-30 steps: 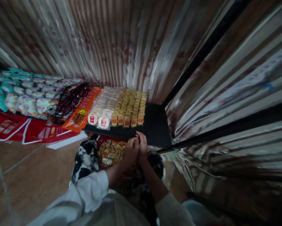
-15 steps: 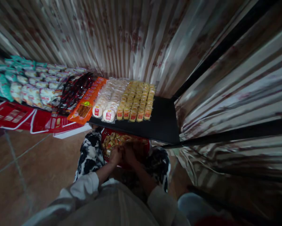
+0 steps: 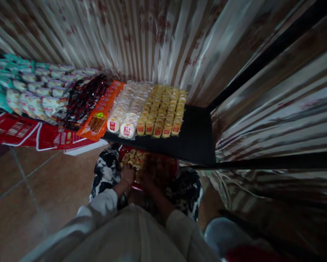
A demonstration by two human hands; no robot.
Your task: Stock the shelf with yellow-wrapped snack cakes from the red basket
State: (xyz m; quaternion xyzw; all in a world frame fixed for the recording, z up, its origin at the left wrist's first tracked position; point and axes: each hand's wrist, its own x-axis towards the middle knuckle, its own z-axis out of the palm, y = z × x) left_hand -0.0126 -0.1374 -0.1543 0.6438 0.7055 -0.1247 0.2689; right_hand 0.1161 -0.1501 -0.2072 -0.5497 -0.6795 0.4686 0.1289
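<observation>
Between my knees is a red basin (image 3: pixel 138 187) filled with small wrapped snacks (image 3: pixel 137 160), pale yellow and shiny. My left hand (image 3: pixel 127 175) reaches down at the basin's left side, touching or just over the snacks; its fingers point away from me and are too dim to read. My right hand (image 3: pixel 147 181) is low at the basin's near middle, a little apart from the left one. Shadow covers its fingers and the right half of the basin. Whether either hand holds a packet does not show.
A black shelf (image 3: pixel 197 142) runs just beyond the basin. On it stand rows of yellow packaged biscuits (image 3: pixel 163 112), white round crackers (image 3: pixel 127 129), an orange snack bag (image 3: pixel 96 123), dark packets (image 3: pixel 83 103) and green-white packets (image 3: pixel 29 83). Striped curtains (image 3: pixel 158 40) hang behind; a dark pole (image 3: pixel 261 62) slants right.
My hands were together over the basin; now they are apart, the left one moved left and lower into the snacks. The view has shifted slightly.
</observation>
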